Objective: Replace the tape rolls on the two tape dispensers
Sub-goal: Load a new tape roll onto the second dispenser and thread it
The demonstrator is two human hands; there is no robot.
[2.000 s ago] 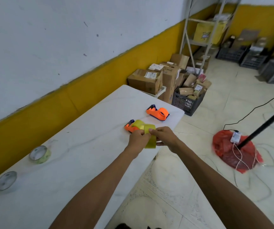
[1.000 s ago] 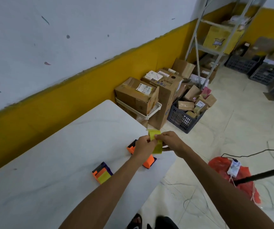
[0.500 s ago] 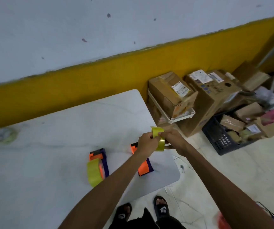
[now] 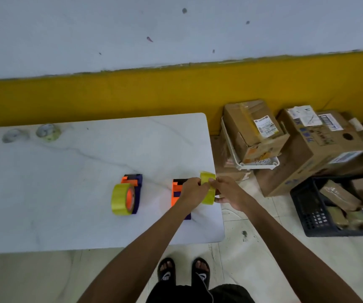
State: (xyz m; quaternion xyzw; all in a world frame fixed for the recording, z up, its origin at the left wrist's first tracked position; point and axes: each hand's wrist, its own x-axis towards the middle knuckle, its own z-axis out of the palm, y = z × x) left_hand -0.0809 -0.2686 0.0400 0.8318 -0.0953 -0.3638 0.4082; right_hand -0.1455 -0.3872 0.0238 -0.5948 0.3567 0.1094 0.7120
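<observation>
I hold a yellow tape roll (image 4: pixel 208 194) upright over the white table's right edge. My left hand (image 4: pixel 191 191) pinches its left side and my right hand (image 4: pixel 226 191) grips its right side and top. Under my left hand lies an orange and purple tape dispenser (image 4: pixel 177 190) with no roll on it, partly hidden by my wrist. Further left a second orange and purple dispenser (image 4: pixel 133 189) lies on the table (image 4: pixel 67 182) with a yellow tape roll (image 4: pixel 121 199) mounted on it.
Two used, nearly bare tape rolls (image 4: pixel 47 132) (image 4: pixel 12 135) sit at the table's far left. Cardboard boxes (image 4: pixel 252 130), a white basket (image 4: pixel 257 164) and a black crate (image 4: pixel 316 208) crowd the floor to the right. A wall with a yellow band stands behind.
The camera has swung left and down, so the table now faces me squarely. Both hands have stayed on the yellow roll near the table's right edge throughout.
</observation>
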